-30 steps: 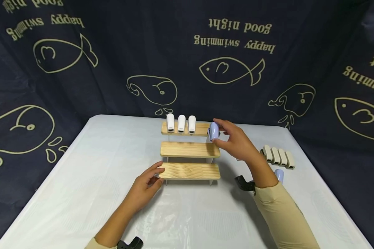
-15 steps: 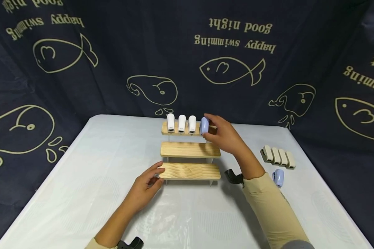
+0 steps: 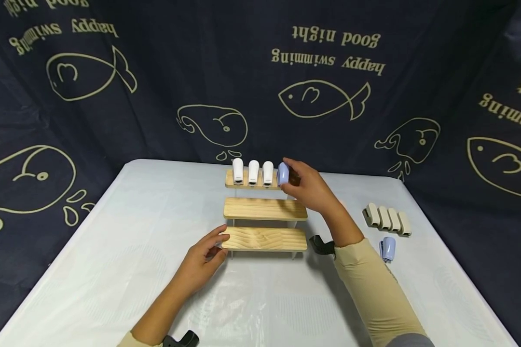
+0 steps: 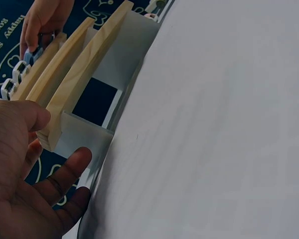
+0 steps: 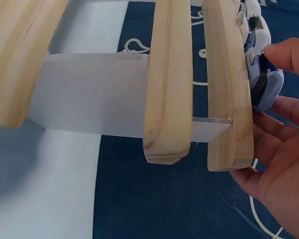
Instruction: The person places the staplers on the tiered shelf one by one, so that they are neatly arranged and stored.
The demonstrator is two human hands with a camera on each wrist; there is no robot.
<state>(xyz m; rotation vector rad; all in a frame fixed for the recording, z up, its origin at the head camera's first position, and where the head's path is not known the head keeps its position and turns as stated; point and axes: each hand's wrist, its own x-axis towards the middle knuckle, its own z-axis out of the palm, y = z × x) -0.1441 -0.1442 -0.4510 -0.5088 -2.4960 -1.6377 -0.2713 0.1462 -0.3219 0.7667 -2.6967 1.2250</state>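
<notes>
A wooden three-step display stand [image 3: 265, 209] stands on the table, and three white mini staplers [image 3: 253, 172] sit in a row on its top board. My right hand [image 3: 310, 188] pinches a blue mini stapler [image 3: 283, 174] by thumb and fingers, beside the rightmost white one. In the right wrist view that blue stapler [image 5: 269, 84] is at the top board, with other fingers near the board's end. My left hand [image 3: 201, 262] holds the left end of the lowest board. The left wrist view shows its thumb [image 4: 37, 117] against the board's end, other fingers spread below.
Several cream staplers [image 3: 388, 219] lie side by side at the right of the table. In front of them lies another blue stapler [image 3: 388, 248]. A dark curtain [image 3: 243, 72] with fish drawings hangs behind the white table [image 3: 113, 270].
My right hand has carried the blue stapler left and slightly back, from the top board's right end to next to the white staplers. My left hand stays on the lowest board.
</notes>
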